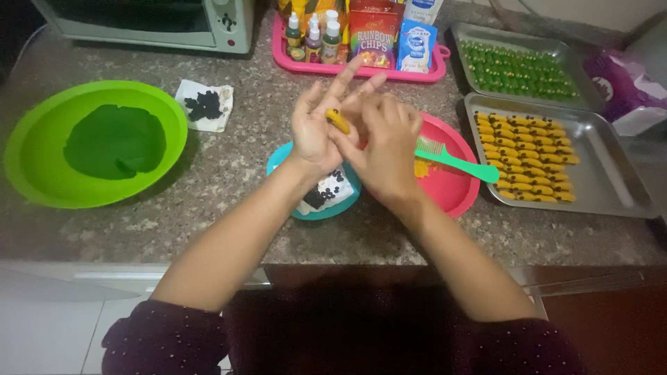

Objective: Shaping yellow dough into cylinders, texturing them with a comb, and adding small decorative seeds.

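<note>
Now, left hand [316, 132]: palm open, fingers spread, small yellow dough piece with dark dots [338, 121] resting on it.
Right hand [385, 142]: fingertips pinching that dough piece.
Below: round teal plate [281, 158], round pink plate [455, 187] bearing green plastic comb [455, 160].
Right: metal tray [611, 180].

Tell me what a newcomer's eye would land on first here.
The two hands, left hand and right hand, meet mid-counter around a small yellow dough piece. At far left sits a bright green bowl holding green dough; at right, a metal tray carries rows of yellow pieces.
</note>
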